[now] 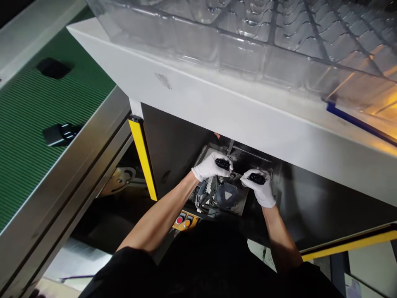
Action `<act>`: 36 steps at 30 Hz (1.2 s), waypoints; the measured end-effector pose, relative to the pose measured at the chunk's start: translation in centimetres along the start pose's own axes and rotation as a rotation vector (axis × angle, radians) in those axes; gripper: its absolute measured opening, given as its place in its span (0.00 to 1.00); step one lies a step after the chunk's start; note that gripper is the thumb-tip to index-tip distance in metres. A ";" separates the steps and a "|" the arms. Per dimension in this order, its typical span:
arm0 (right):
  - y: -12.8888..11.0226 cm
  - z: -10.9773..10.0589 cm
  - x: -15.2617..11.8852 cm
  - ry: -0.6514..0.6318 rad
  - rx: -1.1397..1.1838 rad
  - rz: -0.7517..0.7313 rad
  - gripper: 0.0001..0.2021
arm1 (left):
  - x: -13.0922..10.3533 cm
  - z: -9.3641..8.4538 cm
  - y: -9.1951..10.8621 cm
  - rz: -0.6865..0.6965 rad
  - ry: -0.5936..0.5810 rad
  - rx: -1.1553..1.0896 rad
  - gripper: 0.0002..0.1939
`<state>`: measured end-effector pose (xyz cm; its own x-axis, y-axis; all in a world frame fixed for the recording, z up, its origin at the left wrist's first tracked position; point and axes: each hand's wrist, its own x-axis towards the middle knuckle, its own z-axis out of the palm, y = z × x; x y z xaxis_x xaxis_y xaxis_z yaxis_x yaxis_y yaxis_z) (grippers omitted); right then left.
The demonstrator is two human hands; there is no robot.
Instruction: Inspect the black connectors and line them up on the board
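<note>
My left hand (pixel 212 166), in a white glove, is closed around a small black part (pixel 222 164). A similar black part (pixel 257 179) is gripped in my right hand (pixel 262 190), also white-gloved. The two hands are apart, side by side, in front of the machine's opening under a white ledge (pixel 217 99). Below and behind them lie cables (pixel 206 196) and a dark round component (pixel 227 195) with a light triangle mark. The fine shape of both held parts is too small to tell.
A clear plastic tray (pixel 192 41) with many pockets rests on the ledge. At left, a green ribbed conveyor (pixel 27 111) carries black parts (pixel 58 134) beside a metal rail (pixel 77 165). Yellow bars (pixel 142 157) flank the opening; a button box (pixel 183 220) sits below.
</note>
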<state>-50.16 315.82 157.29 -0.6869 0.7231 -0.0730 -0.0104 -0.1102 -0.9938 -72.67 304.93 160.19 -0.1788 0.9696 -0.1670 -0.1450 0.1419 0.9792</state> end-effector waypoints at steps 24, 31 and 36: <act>-1.0 0.5 -0.3 0.083 -0.022 -0.015 0.08 | -1.0 1.2 6.1 0.129 -0.129 0.020 0.12; -7.4 0.6 0.6 -0.098 -0.143 -0.131 0.10 | -10.1 4.8 4.8 -0.187 0.250 -0.866 0.23; -10.4 7.0 -0.8 -0.396 0.147 0.203 0.22 | -18.4 6.2 5.2 -0.274 0.447 -1.218 0.26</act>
<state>-54.61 311.62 168.27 -0.9098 0.3645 -0.1986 0.0693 -0.3384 -0.9384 -64.14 289.04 169.05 -0.2728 0.7567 -0.5941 -0.9601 -0.1745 0.2187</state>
